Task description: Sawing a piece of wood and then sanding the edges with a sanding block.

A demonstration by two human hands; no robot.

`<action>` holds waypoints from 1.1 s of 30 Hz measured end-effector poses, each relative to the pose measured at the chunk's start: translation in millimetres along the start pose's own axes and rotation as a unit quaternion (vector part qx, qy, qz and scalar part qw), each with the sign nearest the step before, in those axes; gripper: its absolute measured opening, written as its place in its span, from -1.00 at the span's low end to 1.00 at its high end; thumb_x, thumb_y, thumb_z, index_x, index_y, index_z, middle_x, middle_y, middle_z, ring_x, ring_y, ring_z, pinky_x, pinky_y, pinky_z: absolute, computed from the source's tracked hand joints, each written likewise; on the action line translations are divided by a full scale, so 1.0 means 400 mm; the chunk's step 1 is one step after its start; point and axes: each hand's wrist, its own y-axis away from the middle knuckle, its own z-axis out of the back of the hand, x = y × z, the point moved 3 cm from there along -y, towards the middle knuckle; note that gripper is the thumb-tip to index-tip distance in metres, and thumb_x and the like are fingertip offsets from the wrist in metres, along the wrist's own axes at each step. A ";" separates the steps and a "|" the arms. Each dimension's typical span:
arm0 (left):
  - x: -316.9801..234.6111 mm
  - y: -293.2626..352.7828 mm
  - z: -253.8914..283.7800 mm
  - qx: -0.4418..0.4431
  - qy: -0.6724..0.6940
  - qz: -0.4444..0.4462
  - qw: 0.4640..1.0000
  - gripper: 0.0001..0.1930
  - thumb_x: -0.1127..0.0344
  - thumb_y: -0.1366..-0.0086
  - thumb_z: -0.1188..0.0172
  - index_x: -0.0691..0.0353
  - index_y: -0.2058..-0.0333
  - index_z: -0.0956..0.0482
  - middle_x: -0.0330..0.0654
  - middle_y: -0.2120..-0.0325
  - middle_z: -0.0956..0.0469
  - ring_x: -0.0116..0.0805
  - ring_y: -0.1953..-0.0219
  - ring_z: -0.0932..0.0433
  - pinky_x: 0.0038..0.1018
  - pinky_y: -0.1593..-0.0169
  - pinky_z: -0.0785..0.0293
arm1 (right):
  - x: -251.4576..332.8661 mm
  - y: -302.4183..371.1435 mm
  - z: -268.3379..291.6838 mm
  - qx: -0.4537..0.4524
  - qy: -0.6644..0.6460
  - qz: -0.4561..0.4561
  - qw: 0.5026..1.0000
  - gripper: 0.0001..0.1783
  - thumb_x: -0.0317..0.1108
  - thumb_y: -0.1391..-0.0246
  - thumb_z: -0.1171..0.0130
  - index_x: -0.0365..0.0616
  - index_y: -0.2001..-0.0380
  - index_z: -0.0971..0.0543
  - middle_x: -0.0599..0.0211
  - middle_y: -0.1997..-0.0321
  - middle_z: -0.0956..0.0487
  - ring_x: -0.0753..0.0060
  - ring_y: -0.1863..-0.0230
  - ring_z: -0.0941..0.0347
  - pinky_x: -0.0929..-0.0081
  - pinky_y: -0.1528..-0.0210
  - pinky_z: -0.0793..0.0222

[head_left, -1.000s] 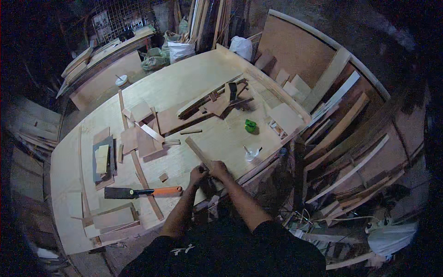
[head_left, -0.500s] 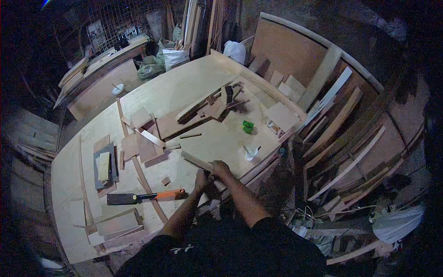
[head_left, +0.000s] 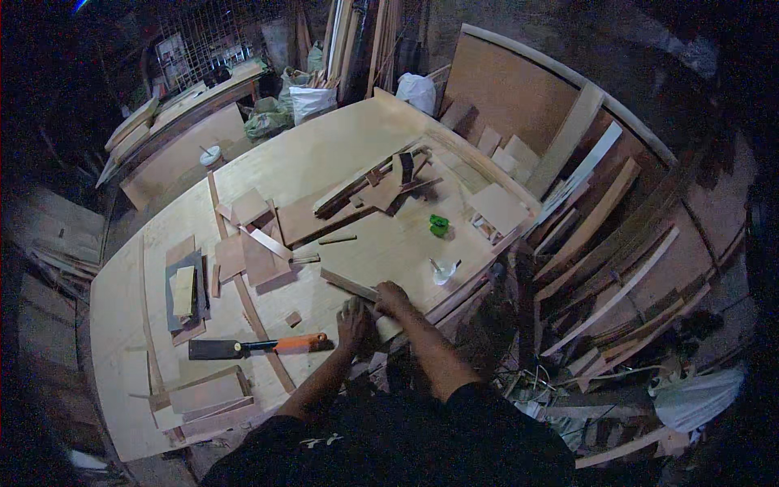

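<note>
Wood strip lies at the near edge of the tabletop, its near end under both hands. Left hand presses down on it, fingers curled; right hand grips it just beside. Left of the strip lies a chisel with an orange handle; a green cup sits beyond it.

Both hands have drawn the wooden strip nearer the bench edge — lying flatter now.
</note>
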 end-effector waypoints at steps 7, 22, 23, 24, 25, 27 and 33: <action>-0.073 0.008 0.018 0.068 -0.020 0.006 0.997 -0.27 0.05 -0.26 0.04 0.32 -0.30 -0.01 0.03 -0.32 -0.01 0.01 -0.39 0.14 0.19 -0.29 0.21 | 0.037 0.090 -0.010 -0.071 -0.005 -0.063 0.995 -0.59 -0.12 -0.07 -0.11 -0.19 0.12 -0.49 -0.07 0.24 -0.50 -0.16 0.12 -0.44 0.03 0.09 -0.43; -0.029 -0.023 0.057 0.005 0.023 -0.017 1.000 -0.11 -0.18 -0.13 -0.08 0.33 -0.27 -0.09 0.17 -0.10 -0.22 0.15 -0.15 -0.16 0.15 -0.16 0.00 | 0.017 0.423 -0.039 0.062 0.188 -0.032 0.980 -0.69 -0.34 -0.11 0.01 -0.30 0.11 -0.42 0.01 0.31 -0.48 0.05 0.35 -0.48 0.18 0.39 -0.49; -0.032 -0.031 0.044 -0.014 0.014 -0.051 0.998 -0.12 -0.21 -0.12 -0.07 0.34 -0.25 -0.12 0.17 -0.14 -0.20 0.16 -0.18 -0.14 0.17 -0.18 0.02 | -0.015 0.430 -0.076 0.061 0.189 -0.033 0.980 -0.69 -0.34 -0.11 0.01 -0.30 0.11 -0.42 0.01 0.31 -0.48 0.05 0.35 -0.48 0.18 0.39 -0.49; -0.034 -0.041 0.028 -0.014 0.016 -0.053 0.998 -0.12 -0.21 -0.12 -0.07 0.34 -0.25 -0.12 0.17 -0.14 -0.20 0.16 -0.18 -0.14 0.17 -0.18 0.02 | -0.080 0.437 -0.158 0.025 0.269 -0.021 0.963 -0.65 -0.34 -0.13 0.02 -0.33 0.06 -0.39 0.00 0.30 -0.48 0.07 0.37 -0.47 0.20 0.43 -0.48; -0.032 -0.046 0.010 -0.019 -0.013 -0.081 0.996 -0.17 -0.19 -0.16 -0.04 0.31 -0.24 -0.15 0.12 -0.18 -0.17 0.15 -0.22 -0.12 0.18 -0.21 0.04 | -0.115 0.435 -0.205 -0.009 0.345 -0.004 0.939 -0.61 -0.34 -0.14 0.02 -0.36 0.01 -0.36 -0.01 0.30 -0.48 0.09 0.38 -0.46 0.21 0.46 -0.47; 0.013 -0.021 -0.042 0.011 -0.088 -0.089 0.992 -0.24 -0.16 -0.21 0.02 0.32 -0.21 -0.19 0.05 -0.24 -0.14 0.12 -0.26 -0.10 0.18 -0.22 0.00 | -0.075 0.448 -0.178 -0.083 0.332 0.079 0.936 -0.57 -0.32 -0.15 0.02 -0.39 -0.02 -0.33 -0.09 0.27 -0.49 0.06 0.41 -0.47 0.19 0.50 -0.46; -0.046 -0.006 0.037 0.079 0.003 -0.085 0.993 -0.22 -0.15 -0.26 0.08 0.41 -0.23 -0.12 0.08 -0.27 -0.08 0.13 -0.30 -0.04 0.18 -0.26 0.08 | -0.093 0.454 -0.145 0.066 0.146 -0.083 0.984 -0.42 -0.24 -0.13 -0.01 -0.44 -0.10 -0.20 -0.27 0.15 -0.48 -0.03 0.55 -0.51 0.10 0.57 -0.45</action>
